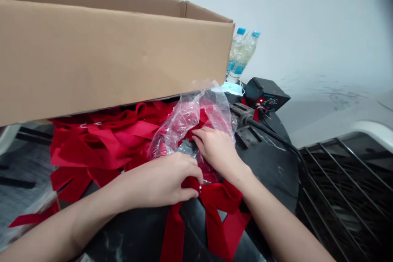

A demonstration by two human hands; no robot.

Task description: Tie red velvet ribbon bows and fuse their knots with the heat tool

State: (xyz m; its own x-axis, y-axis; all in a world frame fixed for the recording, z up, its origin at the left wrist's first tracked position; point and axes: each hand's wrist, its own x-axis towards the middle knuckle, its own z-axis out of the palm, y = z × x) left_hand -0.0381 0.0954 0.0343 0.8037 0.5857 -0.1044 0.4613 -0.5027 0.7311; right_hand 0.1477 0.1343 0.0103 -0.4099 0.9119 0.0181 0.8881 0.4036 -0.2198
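Observation:
My left hand is closed on a red ribbon bow, its thumb and fingers beside a small shiny piece at the middle. The bow's tails hang down over the black round table. Just beyond it, my right hand reaches into the mouth of a clear plastic bag. Its fingertips are pinched together at red fabric in the bag; what exactly they grip is partly hidden. Left of the bag lies a heap of red ribbon bows, some with tails over the table's edge.
A large open cardboard box stands behind the heap. At the back right are two bottles, a light-blue face mask, a black control box with a red light, and a power strip with a cable. A wire rack stands at right.

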